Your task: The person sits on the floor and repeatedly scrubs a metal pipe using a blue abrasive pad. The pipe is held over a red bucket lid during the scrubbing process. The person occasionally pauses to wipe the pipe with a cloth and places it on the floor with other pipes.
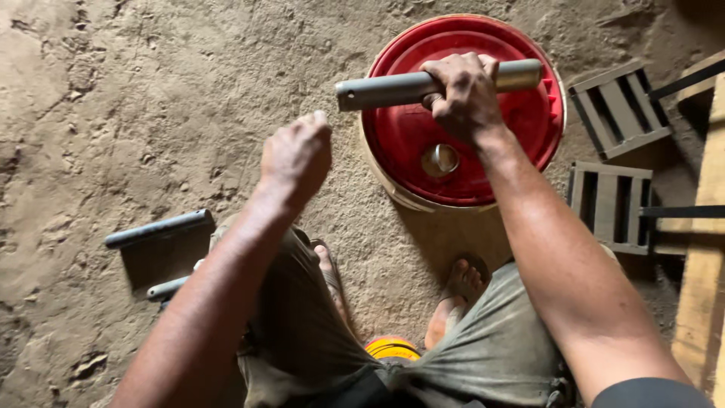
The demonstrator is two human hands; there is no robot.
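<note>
**Desk:** What does the right hand have?

**Photographer:** The right hand [464, 94] is wrapped in a full fist around a grey metal bar [434, 85], fingers curled over the top. The bar lies almost level, tilted slightly up toward its far end, and is held over the red lid [408, 140] of a bucket [393, 193] standing on the dirt floor [151, 98]. Whether the bar touches the lid or hangs just above it, I cannot tell.

**Desk:** And the left?

**Photographer:** The left hand [296, 155] holds nothing. It hovers beside the bucket, loosely curled with the fingers bent inward, close to the near end of the bar but apart from it.

**Desk:** Anything on the lid?

**Photographer:** A small round metal cap [439, 159] sits on the lid, below the bar and near the right wrist.

**Desk:** Surroundings?

**Photographer:** The person is seated, bare feet on the ground in front of the bucket; the right foot [455, 298] is nearest to it. Two more dark metal bars lie on the floor to the left: a longer one [158, 227] and a shorter one [170, 287] partly hidden by the left arm. To the right of the bucket stand two slatted metal frames [619, 109], one behind the other, next to a pale wooden plank [702, 295]. A yellow round object [391, 348] shows between the knees.
</note>
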